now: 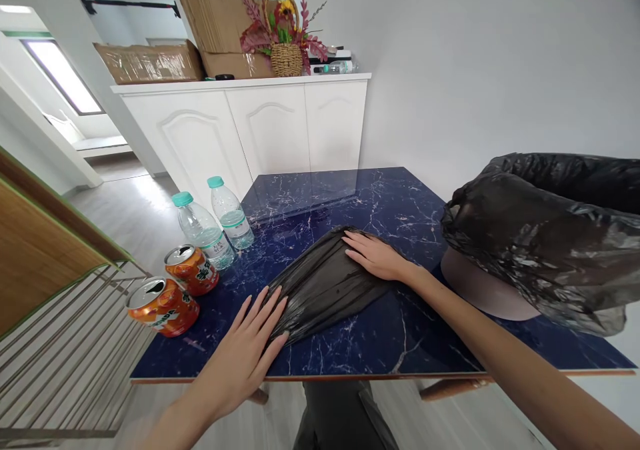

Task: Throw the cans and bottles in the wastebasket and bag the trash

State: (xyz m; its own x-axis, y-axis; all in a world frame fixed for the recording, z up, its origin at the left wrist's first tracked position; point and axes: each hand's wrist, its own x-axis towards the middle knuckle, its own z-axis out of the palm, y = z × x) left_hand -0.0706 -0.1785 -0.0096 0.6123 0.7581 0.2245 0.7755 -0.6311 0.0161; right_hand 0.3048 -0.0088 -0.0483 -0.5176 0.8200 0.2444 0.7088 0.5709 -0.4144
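Observation:
A black plastic bag [330, 290] lies flattened and creased on the dark blue marbled table [320, 217]. My left hand [250, 343] rests at the bag's near left end, fingers stretched out, the fingertips touching the plastic and the tabletop. Across the bag's far right end lies my right hand [377, 257], palm down with the fingers extended. Part of the bag is hidden beneath both hands. To the right stands a trash bin [480, 287] lined with another black bag [540, 237], its edge folded over the rim.
Two orange soda cans [165, 307], both opened, stand at the table's left edge. Behind them are two clear water bottles [203, 233] with teal caps. A wire rack [75, 350] is at the left. Beyond the table, a white cabinet [280, 127] carries cardboard boxes and a flower basket [287, 59].

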